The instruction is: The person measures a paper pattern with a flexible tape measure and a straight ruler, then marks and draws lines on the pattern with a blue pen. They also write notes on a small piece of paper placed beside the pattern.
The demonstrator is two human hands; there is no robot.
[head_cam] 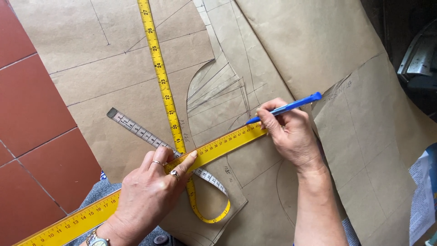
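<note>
1. Red floor tiles show at the left, under overlapping sheets of brown paper already crossed by many drawn lines and curves.
2. Left hand, fingers spread flat, presses the yellow ruler onto the paper at lower centre.
3. Right hand pinches a blue pen, its tip at the ruler's upper end; this line looks barely begun.
4. A yellow tape measure lies across the sheets.

A single view is given, taken from the head and aimed steeply down, close over the work. The left hand is seen low in the frame, the right hand beyond it, with brown pattern paper filling most of the field.
</note>
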